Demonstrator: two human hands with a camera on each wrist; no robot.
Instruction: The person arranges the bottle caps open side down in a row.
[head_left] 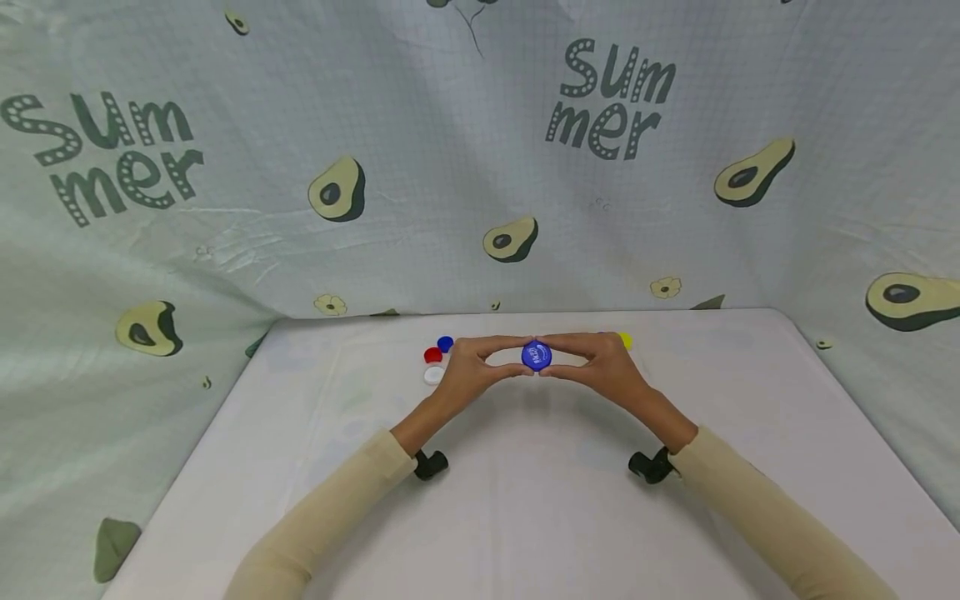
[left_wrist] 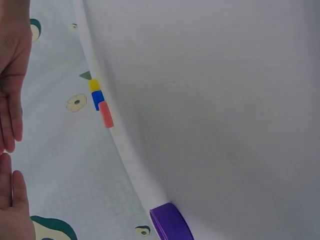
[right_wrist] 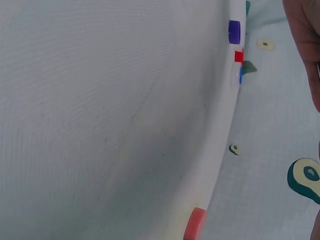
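Note:
In the head view, a blue bottle cap (head_left: pixel 536 356) with white lettering faces up toward the camera over the middle of the table. My left hand (head_left: pixel 474 363) pinches it from the left, fingers along the upper rim and thumb along the lower. From the right, my right hand (head_left: pixel 600 360) does the same, so the fingertips of both hands nearly meet above and below the cap. Both wrist views catch only parts of the hands at the frame edge, the cap being out of sight there.
Left of the hands lie a second blue cap (head_left: pixel 445 343), a red cap (head_left: pixel 432 355) and a white cap (head_left: pixel 433 376). A yellow cap (head_left: pixel 625 340) peeks out behind my right hand, beside a blue one (left_wrist: pixel 97 100) and a reddish one (left_wrist: pixel 106 115). A printed cloth (head_left: pixel 420 250) hangs behind the table.

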